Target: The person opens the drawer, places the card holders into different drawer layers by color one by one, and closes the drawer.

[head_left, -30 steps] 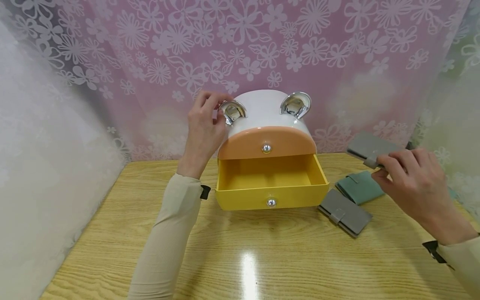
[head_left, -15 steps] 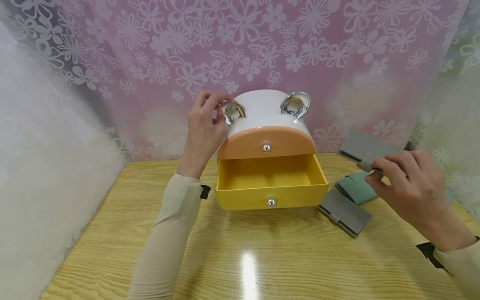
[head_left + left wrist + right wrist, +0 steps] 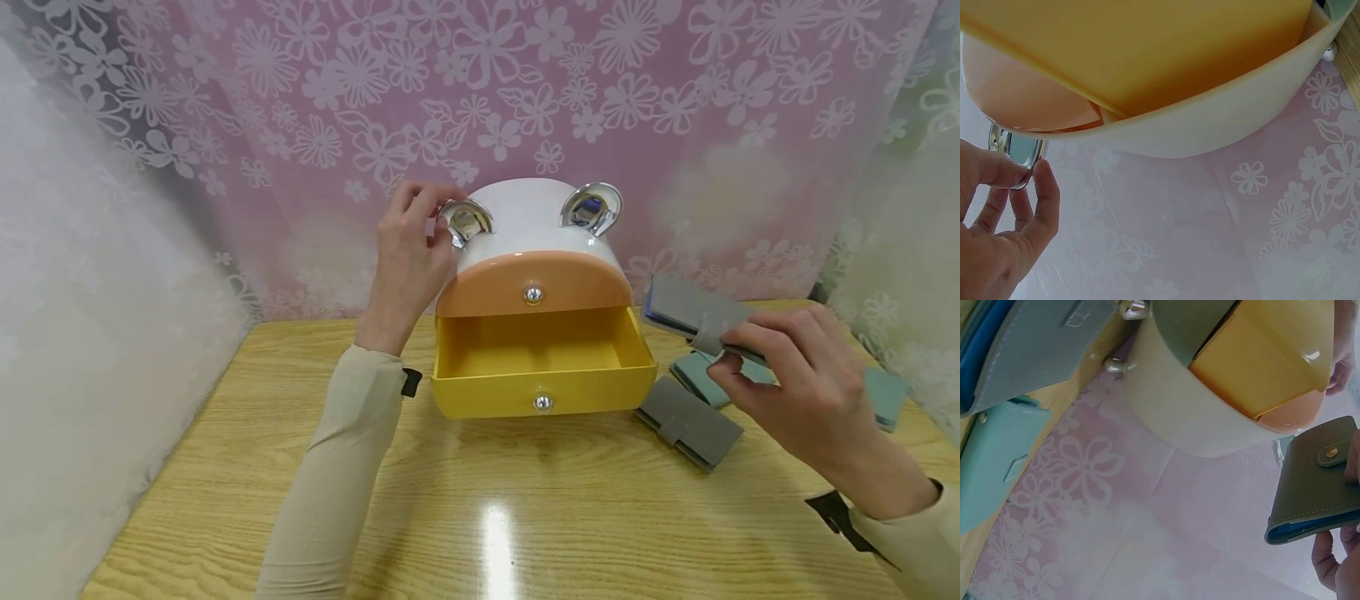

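Nearby, grey wallet point(image 3: 687, 422) beside teal wallet point(image 3: 877, 392)

A light wooden bench point(image 3: 480, 500) with visible grain and a glossy glare spot near its middle. Toward its back stands a small white drawer box point(image 3: 534, 296) with an orange upper drawer and a yellow lower drawer point(image 3: 540, 362) pulled open. To the right of the box lie a grey wallet point(image 3: 688, 422) and, just behind it, a teal wallet point(image 3: 877, 392), partly hidden.

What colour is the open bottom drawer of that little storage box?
Yellow: the open drawer is yellow inside and out, clearest in the head view.
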`<state>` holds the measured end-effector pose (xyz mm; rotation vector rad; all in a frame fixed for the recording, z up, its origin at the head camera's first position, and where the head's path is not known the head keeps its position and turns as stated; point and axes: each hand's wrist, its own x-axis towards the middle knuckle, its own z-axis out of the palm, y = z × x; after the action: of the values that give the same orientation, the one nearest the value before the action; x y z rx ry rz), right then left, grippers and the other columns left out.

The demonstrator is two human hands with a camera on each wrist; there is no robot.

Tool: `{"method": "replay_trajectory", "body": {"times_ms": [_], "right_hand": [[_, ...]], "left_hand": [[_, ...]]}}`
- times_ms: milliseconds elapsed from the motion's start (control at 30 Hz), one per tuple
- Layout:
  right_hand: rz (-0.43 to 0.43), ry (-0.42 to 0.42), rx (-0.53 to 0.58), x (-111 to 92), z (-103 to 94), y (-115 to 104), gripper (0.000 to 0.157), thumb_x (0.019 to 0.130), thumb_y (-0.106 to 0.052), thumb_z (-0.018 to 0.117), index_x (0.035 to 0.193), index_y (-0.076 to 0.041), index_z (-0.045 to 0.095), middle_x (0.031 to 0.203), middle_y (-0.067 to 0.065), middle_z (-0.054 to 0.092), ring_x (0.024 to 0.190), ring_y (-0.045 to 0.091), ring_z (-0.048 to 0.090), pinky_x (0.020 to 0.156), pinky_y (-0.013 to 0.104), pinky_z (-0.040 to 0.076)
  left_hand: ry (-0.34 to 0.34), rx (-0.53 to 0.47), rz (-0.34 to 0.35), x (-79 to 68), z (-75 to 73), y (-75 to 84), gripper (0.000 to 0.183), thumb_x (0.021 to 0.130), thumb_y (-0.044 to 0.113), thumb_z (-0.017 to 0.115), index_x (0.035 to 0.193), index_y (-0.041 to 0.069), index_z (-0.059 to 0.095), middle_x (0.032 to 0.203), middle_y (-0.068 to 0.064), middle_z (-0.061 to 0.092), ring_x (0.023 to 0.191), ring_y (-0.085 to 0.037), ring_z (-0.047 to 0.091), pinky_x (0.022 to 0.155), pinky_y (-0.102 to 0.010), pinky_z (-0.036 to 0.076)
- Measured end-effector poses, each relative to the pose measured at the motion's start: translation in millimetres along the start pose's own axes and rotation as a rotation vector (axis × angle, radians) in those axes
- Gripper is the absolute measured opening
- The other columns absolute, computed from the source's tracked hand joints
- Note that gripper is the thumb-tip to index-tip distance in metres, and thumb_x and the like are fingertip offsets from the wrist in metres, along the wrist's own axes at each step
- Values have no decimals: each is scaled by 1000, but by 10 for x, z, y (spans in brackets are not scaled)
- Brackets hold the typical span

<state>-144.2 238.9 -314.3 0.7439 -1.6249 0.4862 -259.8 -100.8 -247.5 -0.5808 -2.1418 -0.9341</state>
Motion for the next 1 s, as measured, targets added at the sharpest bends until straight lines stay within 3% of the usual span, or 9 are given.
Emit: {"method": "replay_trajectory", "body": {"times_ms": [400, 800, 1000], "right_hand": [[0, 43, 18, 16, 60, -77, 31, 95, -20, 55, 80, 5, 65, 78, 22, 58, 65, 42, 41, 60, 35, 30], [-13, 47, 75, 174, 143, -256, 32, 99, -19, 53, 80, 5, 64, 79, 23, 56, 66, 40, 41, 62, 37, 31], [-37, 37, 87, 156, 189, -256, 27, 97, -15, 54, 82, 4, 66, 79, 22, 57, 67, 39, 43, 63, 38, 34]], "left_hand": [[1, -2, 11, 10, 13, -13, 30, 93, -6, 51, 111, 7, 71, 108, -13, 59, 95, -23, 59, 71, -32, 60], [1, -6, 3, -6, 8, -16, 31, 93, -6, 51, 111, 8, 71, 108, -13, 59, 95, -23, 59, 72, -33, 61], [2, -10, 4, -3, 14, -15, 30, 93, -5, 51, 111, 8, 71, 108, -13, 59, 96, -23, 60, 72, -33, 62]]}}
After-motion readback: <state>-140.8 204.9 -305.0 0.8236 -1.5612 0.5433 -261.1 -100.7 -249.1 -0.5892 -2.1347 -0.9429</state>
